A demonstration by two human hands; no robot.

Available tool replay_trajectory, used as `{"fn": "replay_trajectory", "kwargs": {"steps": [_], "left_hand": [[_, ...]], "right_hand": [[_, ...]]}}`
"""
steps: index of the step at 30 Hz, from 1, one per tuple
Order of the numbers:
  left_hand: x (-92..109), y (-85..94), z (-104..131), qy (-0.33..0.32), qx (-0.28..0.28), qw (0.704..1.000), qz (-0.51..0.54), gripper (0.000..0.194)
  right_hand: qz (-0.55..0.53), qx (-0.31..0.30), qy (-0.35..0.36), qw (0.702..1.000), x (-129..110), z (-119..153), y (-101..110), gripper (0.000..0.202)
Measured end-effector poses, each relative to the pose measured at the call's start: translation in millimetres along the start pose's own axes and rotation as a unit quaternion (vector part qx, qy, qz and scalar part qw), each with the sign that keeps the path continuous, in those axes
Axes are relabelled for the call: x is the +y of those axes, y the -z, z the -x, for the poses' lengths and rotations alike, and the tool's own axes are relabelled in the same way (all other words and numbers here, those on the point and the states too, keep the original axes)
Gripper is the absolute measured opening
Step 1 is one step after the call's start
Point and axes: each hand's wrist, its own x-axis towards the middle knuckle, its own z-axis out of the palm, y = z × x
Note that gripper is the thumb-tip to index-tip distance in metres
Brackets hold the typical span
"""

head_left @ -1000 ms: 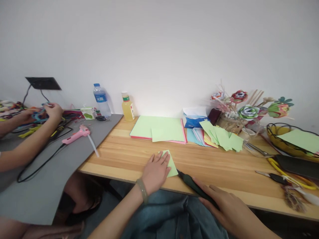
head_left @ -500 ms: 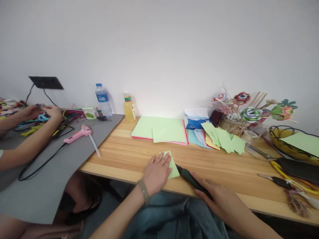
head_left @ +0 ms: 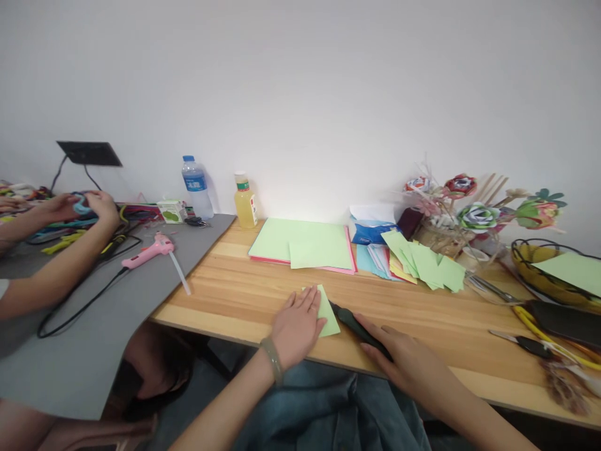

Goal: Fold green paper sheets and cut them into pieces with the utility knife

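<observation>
Along the right edge of the small green paper, the tip of the dark tool has been shifted since the earlier frame, from near the lower corner to a point farther up. By the right grip the tool is held, with fingers closed around its handle; whether the paper is touched by the tip cannot be told. To the left of it, the left grip is laid flat and open, with fingers stretched, and the paper, partly hidden beneath it, is pressed to the table. Beyond the left grip, a stack of paper is topped with a smaller green sheet. Loose green pieces are spread beyond the right grip, with paper flowers placed farther back. To the right of that grip, a small blade with a black handle is seen. Well to the left of both grips, a pink glue gun is rested on a grey mat.
</observation>
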Motion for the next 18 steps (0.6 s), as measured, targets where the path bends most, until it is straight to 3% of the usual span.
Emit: {"fn": "replay_trajectory", "kwargs": {"steps": [18], "left_hand": [[0,0.0,1,-0.003,0.011,1.0,0.014,0.049]], "right_hand": [[0.035,0.057,0.012,0.998,-5,-30,6,0.05]]}}
